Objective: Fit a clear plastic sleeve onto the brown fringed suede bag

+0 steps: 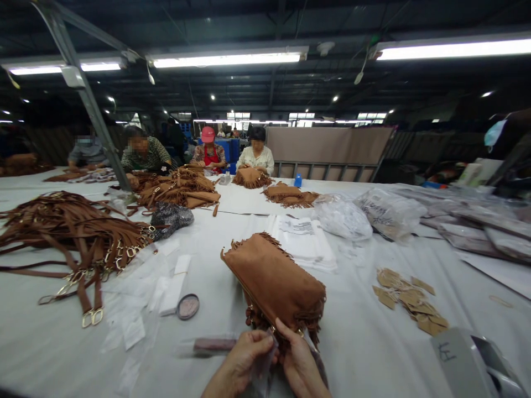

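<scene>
A brown fringed bag (277, 276) lies on the white table right in front of me, its near end by my hands. My left hand (244, 359) is closed, thumb and fingers pinching a thin, see-through plastic piece (263, 362) beside the bag's gold-coloured hardware. With its thumb laid along the bag's near end, my right hand (301, 359) grips the bag there; its other fingers are partly hidden. A flat brown strip (213, 345), seemingly in clear plastic, sticks out left of my left hand. I cannot tell whether that hand touches it.
Brown straps with metal clasps (83, 237) are heaped at left. Nearer stand a small round dish (188, 307) and white slips (174, 287). White printed bags (307, 243) lie behind the bag; tan tags (410, 301) and a grey device (473, 359) at right. Several people work across the table.
</scene>
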Demonstrator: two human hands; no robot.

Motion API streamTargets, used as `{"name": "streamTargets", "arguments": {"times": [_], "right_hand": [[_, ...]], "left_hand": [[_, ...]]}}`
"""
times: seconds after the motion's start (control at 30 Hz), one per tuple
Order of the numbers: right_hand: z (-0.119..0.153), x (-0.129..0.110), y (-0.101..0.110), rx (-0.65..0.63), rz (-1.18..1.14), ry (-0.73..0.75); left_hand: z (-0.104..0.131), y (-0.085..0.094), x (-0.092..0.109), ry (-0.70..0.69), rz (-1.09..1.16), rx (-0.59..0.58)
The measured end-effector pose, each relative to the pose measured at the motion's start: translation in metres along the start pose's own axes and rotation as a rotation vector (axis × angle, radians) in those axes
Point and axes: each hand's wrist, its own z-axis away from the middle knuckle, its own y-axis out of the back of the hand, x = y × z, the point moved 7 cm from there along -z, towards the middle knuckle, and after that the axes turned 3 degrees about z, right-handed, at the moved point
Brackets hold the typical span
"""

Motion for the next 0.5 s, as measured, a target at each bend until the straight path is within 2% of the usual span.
{"name": "streamTargets", "arguments": {"times": [0.2, 0.37, 0.5], "right_hand": [[-0.008, 0.004, 0.003, -0.019, 0.003, -0.001], [-0.006, 0.006, 0.004, -0.047, 0.015, -0.051], [0.0, 0.008, 0.009, 0.008, 0.066, -0.071]], "left_hand": [[-0.004, -0.012, 0.006, -0.05, 0.072, -0.028], [-0.01, 0.01, -0.003, -0.054, 0.002, 0.198], [-0.01, 0.021, 0.013, -0.304, -0.336, 0.303]]}}
